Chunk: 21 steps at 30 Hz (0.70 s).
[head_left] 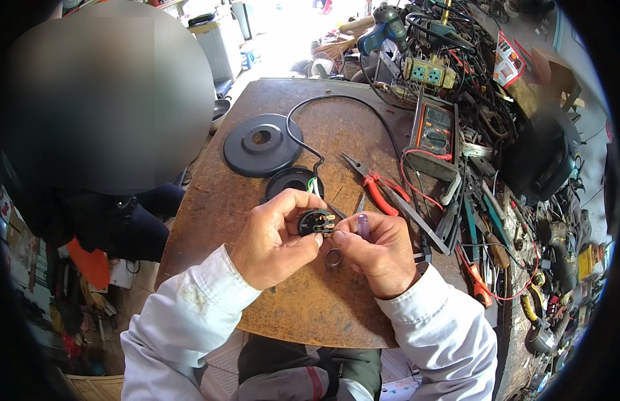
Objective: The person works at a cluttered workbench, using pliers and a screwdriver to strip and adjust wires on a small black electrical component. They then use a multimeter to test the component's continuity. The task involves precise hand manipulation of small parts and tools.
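Observation:
My left hand (pixel 276 240) grips a small round black electrical part (pixel 310 220) with metal terminals. My right hand (pixel 380 250) is closed on a small screwdriver with a translucent purple handle (pixel 363 227), held against that part; its tip is too small to make out. Green and white wires (pixel 313 186) at the end of a black cord (pixel 350 98) show just beyond my left fingers. A round black cover with a centre hole (pixel 255 155) lies behind, beside a smaller black disc (pixel 284 180). A dark ring (pixel 334 259) sits on the bench under my hands.
Red-handled pliers (pixel 382 201) and long tools lie right on the wooden bench (pixel 223 304). A multimeter (pixel 433 134) with leads, a drill (pixel 383 33) and heaped cables and tools crowd the right. A person with a blurred head (pixel 146 220) is at the left of the bench.

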Each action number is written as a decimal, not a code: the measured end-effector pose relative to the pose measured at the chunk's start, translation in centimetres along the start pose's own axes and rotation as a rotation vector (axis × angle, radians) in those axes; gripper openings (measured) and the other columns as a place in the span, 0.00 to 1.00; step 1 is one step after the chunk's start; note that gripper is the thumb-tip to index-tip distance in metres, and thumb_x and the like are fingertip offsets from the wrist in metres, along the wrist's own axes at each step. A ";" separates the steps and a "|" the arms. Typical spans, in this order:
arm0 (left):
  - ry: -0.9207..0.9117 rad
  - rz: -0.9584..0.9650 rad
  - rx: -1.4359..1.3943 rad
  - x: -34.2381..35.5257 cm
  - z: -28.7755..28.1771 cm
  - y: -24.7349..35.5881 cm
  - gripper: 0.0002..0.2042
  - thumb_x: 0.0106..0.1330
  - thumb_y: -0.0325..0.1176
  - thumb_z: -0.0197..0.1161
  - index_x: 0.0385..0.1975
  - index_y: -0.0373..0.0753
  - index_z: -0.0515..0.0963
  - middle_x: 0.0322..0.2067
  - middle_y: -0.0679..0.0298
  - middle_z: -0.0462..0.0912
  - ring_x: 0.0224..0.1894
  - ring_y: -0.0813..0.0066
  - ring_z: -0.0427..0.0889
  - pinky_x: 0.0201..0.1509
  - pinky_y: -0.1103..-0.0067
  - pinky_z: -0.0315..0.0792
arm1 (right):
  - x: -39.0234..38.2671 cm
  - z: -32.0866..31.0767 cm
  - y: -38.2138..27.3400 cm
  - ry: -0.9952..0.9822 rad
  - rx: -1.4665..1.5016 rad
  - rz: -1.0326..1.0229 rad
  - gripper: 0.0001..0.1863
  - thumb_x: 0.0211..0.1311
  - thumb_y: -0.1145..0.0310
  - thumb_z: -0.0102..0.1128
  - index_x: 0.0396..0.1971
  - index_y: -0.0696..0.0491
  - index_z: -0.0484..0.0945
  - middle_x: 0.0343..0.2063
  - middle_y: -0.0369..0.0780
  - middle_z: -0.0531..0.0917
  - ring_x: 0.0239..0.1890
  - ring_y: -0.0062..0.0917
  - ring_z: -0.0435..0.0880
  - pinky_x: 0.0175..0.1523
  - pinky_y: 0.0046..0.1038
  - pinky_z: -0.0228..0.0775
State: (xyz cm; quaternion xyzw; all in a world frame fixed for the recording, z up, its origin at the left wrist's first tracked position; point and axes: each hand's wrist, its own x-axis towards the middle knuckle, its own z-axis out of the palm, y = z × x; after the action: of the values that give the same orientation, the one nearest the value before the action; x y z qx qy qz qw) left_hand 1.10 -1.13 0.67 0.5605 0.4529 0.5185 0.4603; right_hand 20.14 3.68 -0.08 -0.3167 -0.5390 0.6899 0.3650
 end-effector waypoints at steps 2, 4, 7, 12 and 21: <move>0.010 -0.020 -0.007 0.0 -0.1 0.0 0.17 0.64 0.19 0.62 0.53 0.29 0.71 0.43 0.60 0.83 0.42 0.80 0.84 0.47 0.79 0.82 | 0.2 0.0 0.4 -0.006 0.005 -0.011 0.06 0.67 0.73 0.64 0.30 0.58 0.83 0.23 0.31 0.83 0.25 0.10 0.74 0.30 0.17 0.66; 0.014 -0.038 -0.015 0.1 -0.2 0.0 0.17 0.63 0.18 0.62 0.52 0.29 0.71 0.43 0.59 0.83 0.42 0.80 0.85 0.46 0.80 0.83 | 0.2 0.2 0.7 -0.005 0.022 -0.020 0.06 0.68 0.73 0.63 0.31 0.58 0.83 0.24 0.31 0.83 0.25 0.09 0.74 0.30 0.17 0.66; 0.013 -0.057 -0.041 0.1 -0.4 0.2 0.18 0.63 0.18 0.62 0.52 0.29 0.71 0.43 0.59 0.83 0.42 0.79 0.85 0.45 0.81 0.83 | 0.2 0.4 0.8 0.001 0.054 -0.025 0.06 0.68 0.72 0.63 0.32 0.58 0.83 0.25 0.31 0.84 0.25 0.09 0.74 0.30 0.17 0.66; 0.003 -0.063 -0.034 0.2 -0.5 -0.2 0.18 0.64 0.20 0.60 0.54 0.32 0.71 0.47 0.58 0.81 0.44 0.77 0.84 0.47 0.78 0.83 | 0.1 0.6 0.8 0.016 0.083 -0.007 0.06 0.68 0.71 0.64 0.33 0.58 0.83 0.25 0.31 0.84 0.25 0.09 0.74 0.30 0.17 0.66; 0.018 -0.039 -0.024 -0.1 0.1 -0.3 0.18 0.64 0.19 0.58 0.55 0.32 0.72 0.48 0.58 0.82 0.43 0.77 0.84 0.46 0.79 0.83 | 0.2 0.7 1.4 0.053 0.037 -0.027 0.05 0.66 0.73 0.65 0.31 0.58 0.82 0.23 0.29 0.82 0.23 0.08 0.72 0.28 0.15 0.63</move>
State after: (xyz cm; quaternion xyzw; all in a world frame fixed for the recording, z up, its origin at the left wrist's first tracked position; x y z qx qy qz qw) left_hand 1.19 -1.17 0.41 0.5415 0.4616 0.5198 0.4728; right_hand 19.20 3.23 -1.31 -0.3208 -0.5204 0.6860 0.3944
